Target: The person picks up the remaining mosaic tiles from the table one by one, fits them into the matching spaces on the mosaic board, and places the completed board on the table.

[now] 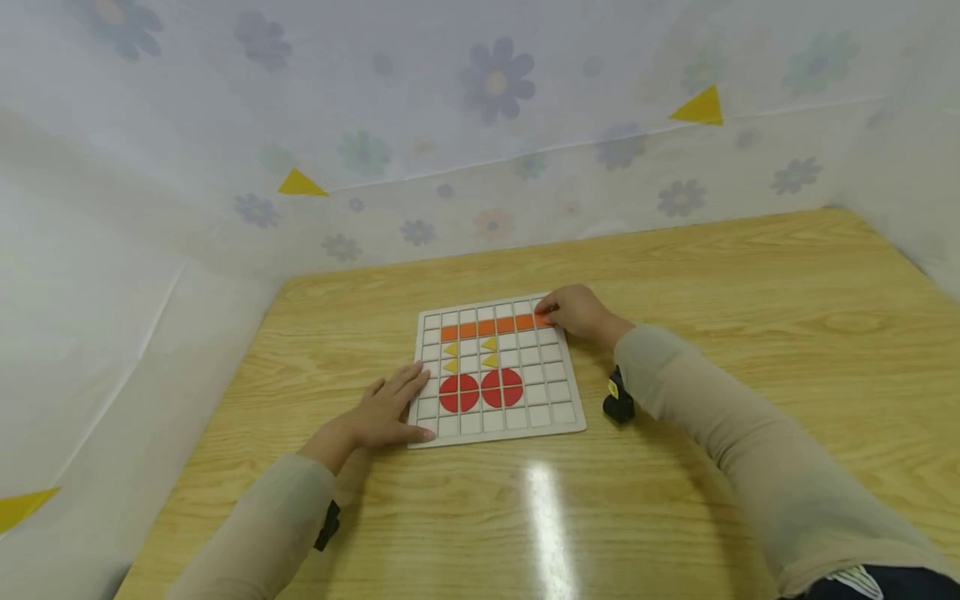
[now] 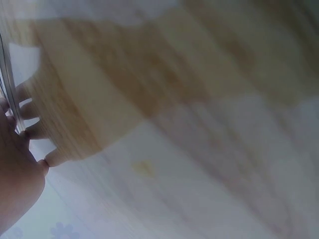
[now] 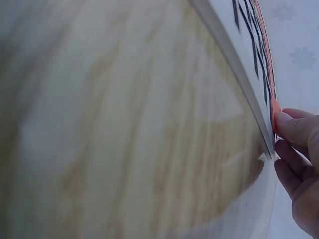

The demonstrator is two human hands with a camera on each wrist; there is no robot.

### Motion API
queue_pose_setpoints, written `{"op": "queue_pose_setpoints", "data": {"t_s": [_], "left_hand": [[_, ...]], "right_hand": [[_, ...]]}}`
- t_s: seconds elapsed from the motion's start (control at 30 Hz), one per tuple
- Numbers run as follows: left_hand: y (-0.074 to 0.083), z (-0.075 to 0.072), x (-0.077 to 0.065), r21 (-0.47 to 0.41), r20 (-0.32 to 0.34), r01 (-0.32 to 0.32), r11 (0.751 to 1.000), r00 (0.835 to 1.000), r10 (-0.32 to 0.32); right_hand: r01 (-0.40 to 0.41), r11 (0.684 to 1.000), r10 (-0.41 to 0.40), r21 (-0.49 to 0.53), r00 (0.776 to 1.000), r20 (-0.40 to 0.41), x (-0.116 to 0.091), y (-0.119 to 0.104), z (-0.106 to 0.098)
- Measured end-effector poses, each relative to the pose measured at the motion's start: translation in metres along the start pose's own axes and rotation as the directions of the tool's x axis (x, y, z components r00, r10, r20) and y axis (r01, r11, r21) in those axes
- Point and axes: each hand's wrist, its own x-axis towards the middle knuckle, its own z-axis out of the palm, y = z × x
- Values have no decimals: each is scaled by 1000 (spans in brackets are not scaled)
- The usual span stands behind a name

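Observation:
A white grid board (image 1: 471, 427) lies flat on the wooden table. Orange square tiles (image 1: 486, 327) run in a row near its top. Below them sit several small yellow triangles (image 1: 490, 343) and two red circles (image 1: 459, 392) built from quarter pieces. My left hand (image 1: 386, 410) rests at the board's left edge, fingers spread and fairly straight. At the row's right end, my right hand (image 1: 576, 312) pinches an orange tile (image 3: 276, 112) between thumb and finger, close against the board. In the left wrist view, the left hand (image 2: 20, 169) appears at the side, the board seen edge-on.
The wood-grain table (image 1: 720, 333) extends around the board. A white curtain with flowers (image 1: 495, 167) stands behind and to the left, bearing yellow triangles (image 1: 697, 108). Black wrist devices (image 1: 618, 400) hang beneath both forearms.

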Motion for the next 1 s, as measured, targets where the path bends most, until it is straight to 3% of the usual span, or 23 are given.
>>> {"op": "queue_pose_setpoints", "data": {"t_s": [0.23,0.8,0.93,1.0], "left_hand": [[-1,1,1,-4,0,5,1000,1000,-5],[4,-8,4,-14,23,34,999,999,-33],[3,-14,8,-33,30,57,998,998,-56],[3,-18,11,-23,12,39,999,999,-39]], "right_hand": [[30,995,-30,-92,1000,8,-3,-3,1],[42,996,-41,-72,999,10,-9,-2,2],[25,995,-24,-94,1000,11,-13,-1,0],[19,993,-18,-118,1000,11,-15,-1,-4]]}}
